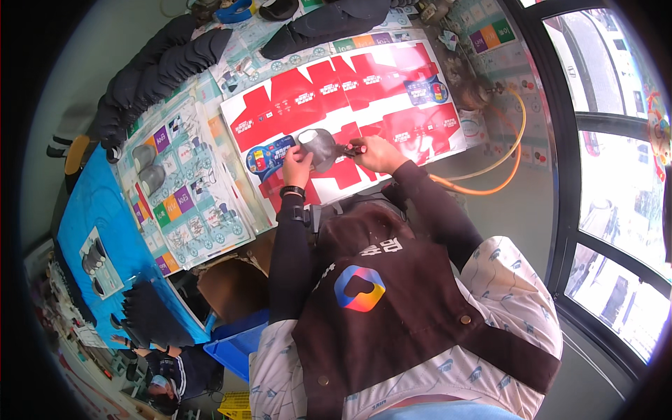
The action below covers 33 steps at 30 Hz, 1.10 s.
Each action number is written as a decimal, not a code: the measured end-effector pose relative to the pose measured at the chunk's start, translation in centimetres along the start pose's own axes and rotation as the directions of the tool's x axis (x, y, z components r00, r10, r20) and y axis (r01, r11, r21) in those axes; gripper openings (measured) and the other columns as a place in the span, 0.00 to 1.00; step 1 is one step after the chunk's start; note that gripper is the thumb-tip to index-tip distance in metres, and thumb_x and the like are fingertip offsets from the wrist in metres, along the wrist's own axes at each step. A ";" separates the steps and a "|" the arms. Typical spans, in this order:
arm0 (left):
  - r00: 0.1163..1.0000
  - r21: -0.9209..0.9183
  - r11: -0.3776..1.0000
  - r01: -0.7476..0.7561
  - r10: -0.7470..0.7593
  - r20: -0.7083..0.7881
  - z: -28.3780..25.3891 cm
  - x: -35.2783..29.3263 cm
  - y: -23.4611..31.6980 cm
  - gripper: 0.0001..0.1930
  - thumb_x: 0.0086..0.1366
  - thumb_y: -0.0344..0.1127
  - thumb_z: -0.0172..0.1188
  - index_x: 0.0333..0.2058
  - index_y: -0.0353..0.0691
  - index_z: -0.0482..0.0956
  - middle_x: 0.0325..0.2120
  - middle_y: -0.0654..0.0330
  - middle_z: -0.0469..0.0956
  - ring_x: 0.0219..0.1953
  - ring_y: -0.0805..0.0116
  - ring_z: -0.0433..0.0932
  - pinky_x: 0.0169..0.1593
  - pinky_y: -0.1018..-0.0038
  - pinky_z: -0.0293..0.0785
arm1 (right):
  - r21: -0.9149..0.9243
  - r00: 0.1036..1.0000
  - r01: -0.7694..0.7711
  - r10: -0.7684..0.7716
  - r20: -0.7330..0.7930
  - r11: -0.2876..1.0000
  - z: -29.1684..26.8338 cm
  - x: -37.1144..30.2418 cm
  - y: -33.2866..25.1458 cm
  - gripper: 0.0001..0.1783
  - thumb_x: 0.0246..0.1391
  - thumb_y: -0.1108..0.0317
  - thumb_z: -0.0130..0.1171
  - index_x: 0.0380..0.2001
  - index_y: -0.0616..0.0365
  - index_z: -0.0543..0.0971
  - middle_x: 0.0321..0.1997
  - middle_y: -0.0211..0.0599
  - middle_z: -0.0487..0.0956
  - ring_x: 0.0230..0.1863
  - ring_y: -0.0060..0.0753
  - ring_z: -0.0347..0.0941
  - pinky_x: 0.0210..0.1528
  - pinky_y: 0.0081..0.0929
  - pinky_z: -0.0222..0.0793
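My left hand (pixel 297 168) pinches the lower left edge of a dark grey, rounded flat piece (pixel 323 154), which has a pale patch at its upper left. My right hand (pixel 379 154) is closed around a small dark tool (pixel 348 150) with red showing at its near end. The tool's tip points left and is at the right edge of the grey piece; whether they touch, I cannot tell. Under both hands lies a red and white printed cardboard sheet (pixel 315 77). My right fingers hide most of the tool.
Stacked black pieces (pixel 157 70) line the table's far left, and another black pile (pixel 325 28) lies at the back. Loose grey pieces (pixel 148 171) rest on printed sheets. An orange hose (pixel 514 164) loops at right. A blue table (pixel 91 203), blue crate (pixel 238 348) and another person (pixel 178 374) are left.
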<state>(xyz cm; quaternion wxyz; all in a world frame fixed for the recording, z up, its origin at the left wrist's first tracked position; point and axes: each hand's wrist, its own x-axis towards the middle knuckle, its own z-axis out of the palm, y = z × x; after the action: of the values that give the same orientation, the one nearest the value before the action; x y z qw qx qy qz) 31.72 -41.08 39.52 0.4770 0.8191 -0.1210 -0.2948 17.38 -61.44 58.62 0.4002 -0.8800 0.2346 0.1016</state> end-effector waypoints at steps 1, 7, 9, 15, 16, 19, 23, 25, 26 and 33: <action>0.999 -0.063 0.997 0.037 -0.036 0.014 -0.4 0.1 -1.2 0.25 0.63 0.37 0.71 0.56 0.36 0.74 0.37 0.55 0.85 0.35 0.69 0.85 0.33 0.73 0.81 | -0.044 0.992 0.038 -0.032 0.122 0.998 -0.2 0.1 -0.7 0.14 0.54 0.63 0.55 0.39 0.59 0.82 0.35 0.60 0.81 0.41 0.65 0.78 0.46 0.55 0.74; 0.985 -0.201 0.966 0.162 -0.147 0.086 0.4 -0.5 1.4 0.26 0.61 0.37 0.71 0.56 0.36 0.75 0.37 0.54 0.85 0.34 0.66 0.84 0.34 0.71 0.81 | 0.037 1.000 -0.009 0.010 -0.030 0.999 -0.3 0.1 0.1 0.17 0.54 0.60 0.55 0.40 0.59 0.83 0.35 0.56 0.82 0.40 0.62 0.79 0.46 0.51 0.75; 0.988 -0.202 0.967 0.154 -0.144 0.064 -0.3 -0.8 1.0 0.26 0.62 0.36 0.70 0.56 0.36 0.75 0.37 0.54 0.85 0.33 0.68 0.84 0.32 0.72 0.80 | -0.067 0.986 0.063 -0.052 0.158 0.996 -0.4 0.2 -0.4 0.16 0.53 0.62 0.56 0.40 0.60 0.83 0.35 0.57 0.83 0.41 0.62 0.79 0.46 0.51 0.76; 0.989 -0.222 0.964 0.144 -0.131 0.073 -0.3 -0.9 1.2 0.27 0.61 0.37 0.71 0.57 0.35 0.74 0.39 0.52 0.85 0.32 0.69 0.83 0.33 0.72 0.82 | -0.128 0.989 0.133 -0.123 0.082 0.983 0.1 -0.4 0.5 0.15 0.53 0.61 0.56 0.38 0.59 0.83 0.36 0.56 0.83 0.42 0.61 0.80 0.47 0.51 0.76; 0.990 -0.220 0.966 0.137 -0.126 0.065 -0.2 -0.9 1.2 0.28 0.61 0.37 0.71 0.57 0.35 0.74 0.39 0.52 0.85 0.32 0.68 0.83 0.33 0.72 0.82 | -0.146 0.987 0.148 -0.137 0.086 0.978 0.4 -0.5 0.7 0.15 0.53 0.61 0.56 0.37 0.59 0.83 0.36 0.56 0.83 0.42 0.62 0.80 0.47 0.51 0.76; 0.991 -0.207 0.970 0.128 -0.119 0.055 -0.1 -0.7 0.9 0.28 0.60 0.37 0.72 0.57 0.35 0.75 0.38 0.53 0.84 0.32 0.68 0.84 0.33 0.72 0.83 | 0.085 0.990 -0.007 -0.005 0.138 0.996 1.1 -0.9 0.8 0.15 0.53 0.61 0.56 0.36 0.60 0.83 0.35 0.57 0.83 0.42 0.63 0.79 0.46 0.52 0.75; 0.993 -0.195 0.974 0.116 -0.115 0.017 0.4 -1.0 1.3 0.29 0.58 0.38 0.74 0.56 0.35 0.75 0.37 0.53 0.84 0.33 0.67 0.84 0.33 0.72 0.83 | 0.076 0.995 -0.068 0.062 0.075 0.995 0.7 -1.3 1.1 0.15 0.53 0.61 0.55 0.37 0.60 0.83 0.34 0.60 0.81 0.41 0.66 0.78 0.45 0.53 0.74; 0.995 -0.152 0.983 0.099 -0.100 0.003 0.4 -1.1 1.3 0.29 0.58 0.38 0.74 0.56 0.35 0.75 0.37 0.53 0.84 0.33 0.67 0.84 0.33 0.71 0.83 | 0.207 0.970 -0.172 0.128 0.209 0.963 0.6 -1.6 0.6 0.16 0.54 0.61 0.54 0.37 0.60 0.83 0.34 0.60 0.81 0.41 0.66 0.78 0.45 0.53 0.74; 0.996 -0.106 0.991 0.081 -0.083 -0.014 0.3 -1.1 1.3 0.29 0.58 0.39 0.74 0.56 0.36 0.75 0.37 0.54 0.84 0.33 0.66 0.84 0.34 0.71 0.83 | 0.208 0.970 -0.172 0.129 0.209 0.963 0.6 -1.6 0.8 0.16 0.54 0.61 0.54 0.37 0.60 0.83 0.34 0.60 0.81 0.41 0.66 0.78 0.45 0.53 0.74; 0.998 -0.133 0.989 0.068 -0.067 0.007 0.9 -0.5 0.6 0.30 0.56 0.42 0.76 0.54 0.38 0.76 0.35 0.56 0.84 0.35 0.64 0.84 0.38 0.68 0.82 | 0.063 0.992 -0.117 0.119 -0.039 0.991 1.3 -1.2 2.0 0.15 0.57 0.59 0.52 0.37 0.57 0.82 0.34 0.60 0.80 0.41 0.66 0.77 0.44 0.54 0.74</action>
<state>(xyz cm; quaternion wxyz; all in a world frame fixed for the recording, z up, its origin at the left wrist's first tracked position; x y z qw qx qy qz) 30.81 -41.82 39.86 0.5204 0.7886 -0.0737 -0.3191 15.33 -61.23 56.92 0.4149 -0.8541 0.2976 0.0992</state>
